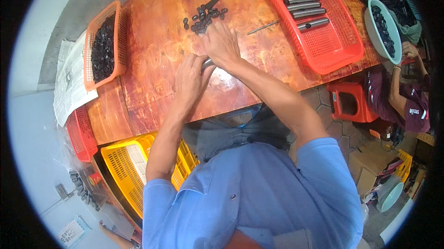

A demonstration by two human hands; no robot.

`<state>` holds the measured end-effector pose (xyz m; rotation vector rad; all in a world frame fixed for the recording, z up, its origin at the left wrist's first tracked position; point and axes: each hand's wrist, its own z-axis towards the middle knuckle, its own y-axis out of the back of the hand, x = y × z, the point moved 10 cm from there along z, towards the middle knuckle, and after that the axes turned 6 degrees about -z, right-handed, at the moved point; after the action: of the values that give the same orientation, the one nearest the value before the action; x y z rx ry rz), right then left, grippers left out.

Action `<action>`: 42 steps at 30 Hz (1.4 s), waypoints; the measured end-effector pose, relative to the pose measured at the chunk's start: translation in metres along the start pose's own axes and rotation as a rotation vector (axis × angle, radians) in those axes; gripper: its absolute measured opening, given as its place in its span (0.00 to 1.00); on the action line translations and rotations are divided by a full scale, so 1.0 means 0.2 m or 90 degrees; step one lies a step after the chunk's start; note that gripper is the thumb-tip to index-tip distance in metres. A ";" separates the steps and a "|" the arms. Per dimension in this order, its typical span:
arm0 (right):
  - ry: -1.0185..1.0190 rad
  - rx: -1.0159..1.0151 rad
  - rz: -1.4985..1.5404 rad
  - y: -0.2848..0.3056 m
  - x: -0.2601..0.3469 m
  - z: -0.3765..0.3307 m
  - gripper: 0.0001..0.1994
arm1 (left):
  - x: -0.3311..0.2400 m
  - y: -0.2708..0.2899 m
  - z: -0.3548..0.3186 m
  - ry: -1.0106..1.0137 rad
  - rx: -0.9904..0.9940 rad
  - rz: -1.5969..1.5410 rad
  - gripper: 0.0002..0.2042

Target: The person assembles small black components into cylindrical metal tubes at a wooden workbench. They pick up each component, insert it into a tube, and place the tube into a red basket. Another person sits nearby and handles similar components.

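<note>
On the wooden table, my left hand (188,77) is closed around a short silver metal tube (207,63); only one end of it shows past the fingers. My right hand (221,44) is just beyond it, at the near edge of a pile of small black ring-like parts (202,18). Its fingers are bent down together, and whatever is between them is hidden under the hand. A thin metal rod (262,27) lies right of the pile. Several similar silver and dark tubes (307,5) lie side by side in a red plastic basket (340,57).
An orange basket (121,41) of black parts stands at the left on newspaper (69,80). At the far right a co-worker's hand (409,49) is near a pale green bowl (391,50) of black parts. A red stool (354,101) and yellow crates (122,166) are below the table edge.
</note>
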<state>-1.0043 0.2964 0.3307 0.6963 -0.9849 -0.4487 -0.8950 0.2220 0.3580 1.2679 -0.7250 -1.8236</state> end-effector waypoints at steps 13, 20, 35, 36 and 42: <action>-0.123 -0.044 0.236 0.02 -0.18 0.01 0.16 | 0.27 -0.15 -0.19 0.574 -0.096 -1.039 0.19; 0.016 0.172 0.290 -0.01 -0.01 -0.05 0.08 | 0.37 -0.25 -0.31 0.562 -0.129 -1.128 0.21; 0.180 0.115 0.127 0.12 0.11 -0.24 0.04 | 0.33 -0.19 -0.28 0.487 -0.169 -1.074 0.17; 0.228 0.104 0.086 0.14 0.14 -0.26 0.04 | 0.33 -0.19 -0.28 0.486 -0.175 -1.069 0.17; 0.370 0.134 0.013 0.21 0.29 -0.37 0.09 | 0.35 -0.22 -0.29 0.486 -0.172 -1.096 0.17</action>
<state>-0.9101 0.3139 0.3689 0.9381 -0.4904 -0.1074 -0.8665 0.1847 0.2691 2.4025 1.4375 -2.0053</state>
